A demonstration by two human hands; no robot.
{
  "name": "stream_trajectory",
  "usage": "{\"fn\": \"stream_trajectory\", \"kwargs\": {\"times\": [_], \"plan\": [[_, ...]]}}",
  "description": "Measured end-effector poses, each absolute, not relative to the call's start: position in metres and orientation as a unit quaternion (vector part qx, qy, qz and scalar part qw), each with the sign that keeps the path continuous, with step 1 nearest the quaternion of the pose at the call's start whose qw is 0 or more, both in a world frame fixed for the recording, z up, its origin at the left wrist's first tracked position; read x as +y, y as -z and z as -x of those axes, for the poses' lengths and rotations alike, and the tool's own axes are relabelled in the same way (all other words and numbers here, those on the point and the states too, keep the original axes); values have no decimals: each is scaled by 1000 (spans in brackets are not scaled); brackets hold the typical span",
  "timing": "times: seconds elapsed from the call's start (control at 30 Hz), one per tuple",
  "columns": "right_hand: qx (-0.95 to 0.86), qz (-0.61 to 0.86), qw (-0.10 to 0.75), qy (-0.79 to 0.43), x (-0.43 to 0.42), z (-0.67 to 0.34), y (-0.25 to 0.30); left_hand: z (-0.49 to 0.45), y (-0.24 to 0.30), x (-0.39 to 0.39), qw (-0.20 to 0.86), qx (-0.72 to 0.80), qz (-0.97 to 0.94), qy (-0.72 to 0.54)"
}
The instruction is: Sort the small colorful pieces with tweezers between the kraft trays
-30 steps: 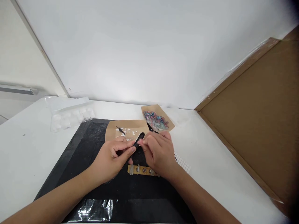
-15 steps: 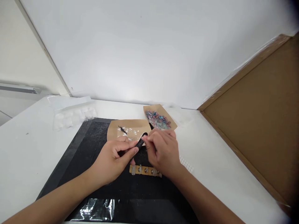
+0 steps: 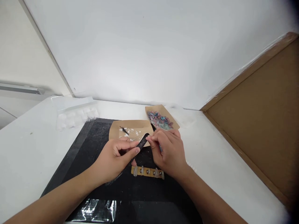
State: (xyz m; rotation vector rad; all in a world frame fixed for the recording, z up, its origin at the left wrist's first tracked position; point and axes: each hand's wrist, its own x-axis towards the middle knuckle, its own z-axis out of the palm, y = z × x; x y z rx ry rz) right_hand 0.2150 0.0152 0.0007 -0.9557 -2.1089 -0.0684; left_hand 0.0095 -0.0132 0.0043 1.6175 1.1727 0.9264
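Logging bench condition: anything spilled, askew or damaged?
White flakes and a dark scrap lie scattered like debris on the left kraft-paper tray; shiny film at the front of the black mat looks wrinkled.

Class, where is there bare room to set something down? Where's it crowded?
Free: white tabletop between white dots and cardboard; black mat between tan strip and its near edge. Crowded: around left hand and right hand, amid black strip and flecked brown paper.

Craft workspace, white table (image 3: 215, 161), black mat (image 3: 140, 194), paper trays (image 3: 114, 129)
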Motion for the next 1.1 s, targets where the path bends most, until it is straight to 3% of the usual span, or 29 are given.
{"fn": "stream_trajectory", "kwargs": {"times": [0.23, 0.4, 0.77, 1.1], "plan": [[-744, 379, 484, -260, 14, -218, 7, -6, -5, -10, 381, 483, -665, -424], [-618, 389, 456, -508, 17, -221, 3, -6, 2, -6, 369, 489, -658, -438], [-465, 372, 468, -654, 20, -222, 4, -10, 5, -9, 365, 494, -649, -449], [-409, 352, 425, -727, 20, -224, 0, -9, 11, -6, 330, 485, -661, -468]]}}
